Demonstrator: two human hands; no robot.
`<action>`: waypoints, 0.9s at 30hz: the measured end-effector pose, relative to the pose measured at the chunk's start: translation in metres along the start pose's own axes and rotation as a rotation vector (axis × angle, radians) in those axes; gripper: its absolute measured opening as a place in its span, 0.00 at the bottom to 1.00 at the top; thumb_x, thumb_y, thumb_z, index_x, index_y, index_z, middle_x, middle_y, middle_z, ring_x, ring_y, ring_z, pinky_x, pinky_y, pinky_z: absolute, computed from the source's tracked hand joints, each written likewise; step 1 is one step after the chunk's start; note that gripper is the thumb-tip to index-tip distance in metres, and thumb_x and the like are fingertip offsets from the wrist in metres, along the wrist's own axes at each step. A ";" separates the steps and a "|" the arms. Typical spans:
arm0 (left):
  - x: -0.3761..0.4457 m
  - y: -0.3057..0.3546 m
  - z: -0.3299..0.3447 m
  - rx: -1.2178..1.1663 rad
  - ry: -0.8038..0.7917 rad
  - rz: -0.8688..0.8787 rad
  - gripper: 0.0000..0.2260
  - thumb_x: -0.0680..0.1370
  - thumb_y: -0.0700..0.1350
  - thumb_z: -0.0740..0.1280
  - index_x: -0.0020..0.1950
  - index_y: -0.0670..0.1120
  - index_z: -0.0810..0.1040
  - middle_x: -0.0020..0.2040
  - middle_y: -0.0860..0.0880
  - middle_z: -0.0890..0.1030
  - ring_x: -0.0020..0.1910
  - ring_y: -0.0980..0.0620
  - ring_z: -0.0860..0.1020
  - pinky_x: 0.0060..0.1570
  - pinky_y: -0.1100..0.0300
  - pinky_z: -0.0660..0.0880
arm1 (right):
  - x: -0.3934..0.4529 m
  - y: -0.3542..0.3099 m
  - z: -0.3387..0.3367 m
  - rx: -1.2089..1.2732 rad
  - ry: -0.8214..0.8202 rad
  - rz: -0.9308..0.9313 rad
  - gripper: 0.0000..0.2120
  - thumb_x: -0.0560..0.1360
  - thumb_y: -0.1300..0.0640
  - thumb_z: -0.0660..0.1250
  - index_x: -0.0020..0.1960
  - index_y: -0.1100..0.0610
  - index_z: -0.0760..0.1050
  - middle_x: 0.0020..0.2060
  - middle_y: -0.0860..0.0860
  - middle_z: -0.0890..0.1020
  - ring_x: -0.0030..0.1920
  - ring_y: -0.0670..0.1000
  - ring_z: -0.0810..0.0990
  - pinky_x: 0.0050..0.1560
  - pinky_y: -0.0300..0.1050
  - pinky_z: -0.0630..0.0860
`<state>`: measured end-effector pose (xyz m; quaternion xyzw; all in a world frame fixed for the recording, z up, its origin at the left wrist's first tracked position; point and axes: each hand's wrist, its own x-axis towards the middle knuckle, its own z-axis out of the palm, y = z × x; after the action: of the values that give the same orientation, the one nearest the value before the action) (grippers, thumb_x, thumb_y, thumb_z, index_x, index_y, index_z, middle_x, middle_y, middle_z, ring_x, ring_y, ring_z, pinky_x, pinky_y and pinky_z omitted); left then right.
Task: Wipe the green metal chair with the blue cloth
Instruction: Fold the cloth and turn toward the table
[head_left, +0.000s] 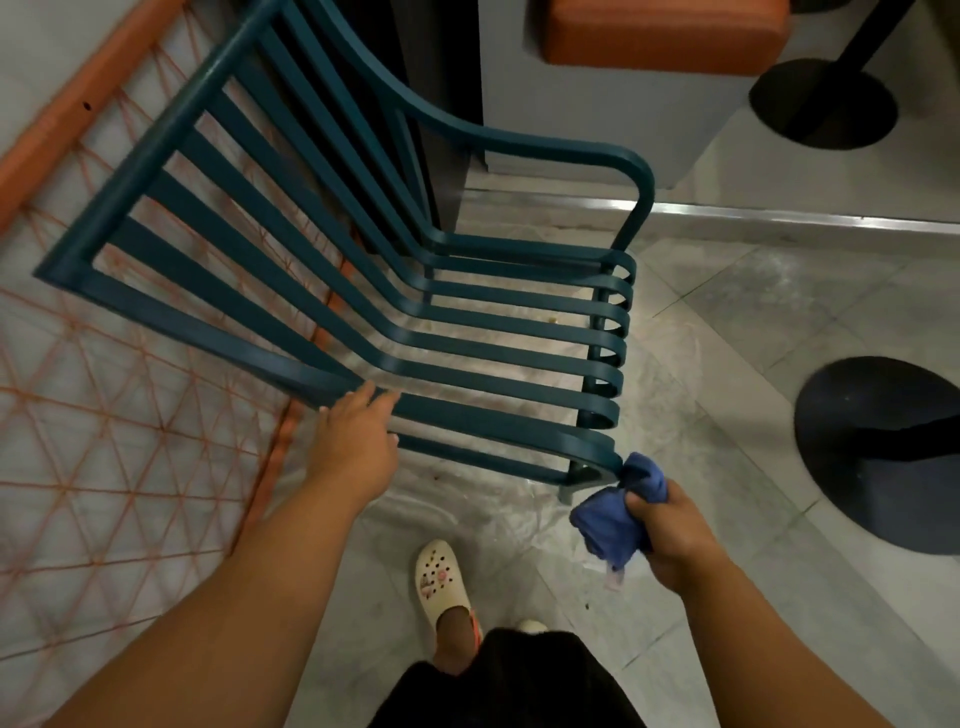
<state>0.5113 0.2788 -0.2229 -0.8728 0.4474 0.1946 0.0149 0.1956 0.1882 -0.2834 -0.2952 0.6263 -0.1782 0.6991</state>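
Orange string-lattice frame (104, 415) at left, orange cushion (665, 31) top, 2 black round bases (823, 101) (883, 452) right.

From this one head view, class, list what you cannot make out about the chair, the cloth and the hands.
- Green metal chair: its legs, mostly hidden under the seat slats.
- Blue cloth: its full size, bunched in the right hand.
- Left hand: its fingertips, hidden behind the nearest slat.
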 end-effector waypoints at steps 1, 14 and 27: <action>-0.002 0.003 -0.003 -0.022 -0.046 0.021 0.25 0.79 0.46 0.63 0.76 0.53 0.60 0.78 0.49 0.57 0.75 0.45 0.57 0.73 0.48 0.58 | -0.007 0.002 -0.001 0.132 -0.036 0.030 0.15 0.78 0.68 0.58 0.63 0.57 0.69 0.55 0.62 0.77 0.54 0.61 0.77 0.54 0.57 0.75; -0.032 0.088 -0.034 -0.370 -0.276 0.111 0.23 0.79 0.52 0.64 0.74 0.56 0.64 0.73 0.49 0.66 0.69 0.47 0.68 0.63 0.51 0.70 | -0.073 -0.024 0.013 0.803 -0.487 0.123 0.36 0.66 0.53 0.75 0.71 0.60 0.67 0.65 0.67 0.72 0.62 0.67 0.74 0.63 0.65 0.69; -0.097 0.148 -0.170 -0.905 -0.498 0.539 0.05 0.75 0.45 0.71 0.50 0.52 0.83 0.47 0.51 0.85 0.49 0.53 0.82 0.50 0.58 0.78 | -0.216 -0.134 0.039 0.391 -0.432 -0.364 0.20 0.72 0.55 0.65 0.62 0.60 0.74 0.60 0.65 0.77 0.60 0.63 0.77 0.64 0.58 0.72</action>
<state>0.3996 0.2309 -0.0099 -0.5756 0.5091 0.5626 -0.3049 0.2176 0.2270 -0.0301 -0.2938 0.3547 -0.3500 0.8157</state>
